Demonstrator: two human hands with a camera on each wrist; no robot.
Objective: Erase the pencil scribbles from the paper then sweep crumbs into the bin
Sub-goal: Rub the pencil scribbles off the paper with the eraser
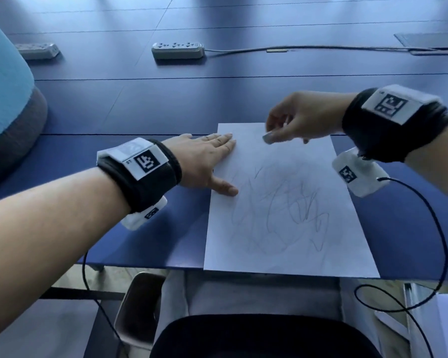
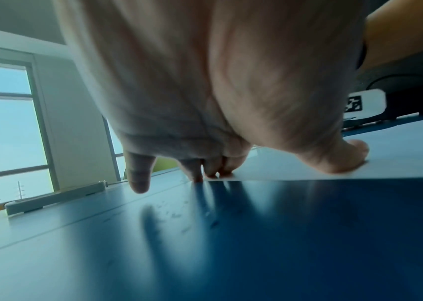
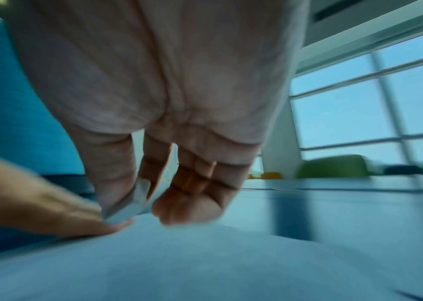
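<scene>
Erasing step: the right hand [image 1: 299,117] pinches a small grey-white eraser block [image 1: 269,137] between thumb and fingertips, just over the far end of the white sheet of paper [image 1: 282,244]; whether the block touches the sheet cannot be told from the head view
Left hand: the left hand [image 1: 204,161] lies flat and spread on the sheet's far left corner, fingers straight, thumb [image 2: 346,156] pressed on the left edge; it holds nothing, only pins the sheet
Paper: it lies flat on the dark blue tabletop [image 1: 140,104], directly in front of the person; its near short edge sits at the table's front edge, perhaps slightly over it
Long axis: runs away from the person, from the near table edge toward the grey power strip [image 1: 177,50]; the far end leans slightly left
Scribbles: the grey pencil scribbles [image 1: 282,208] fill the middle and nearer half, well apart from the eraser; they look untouched, so the task seems barely begun
Doing it well: bring the eraser down to the scribbles; rub in short strokes away from the pinning hand, so the sheet pulls taut rather than buckling; press moderately, since thin paper creases easily; shift the left hand closer to the marks for firmer hold
Bin: none is visible in any view
</scene>
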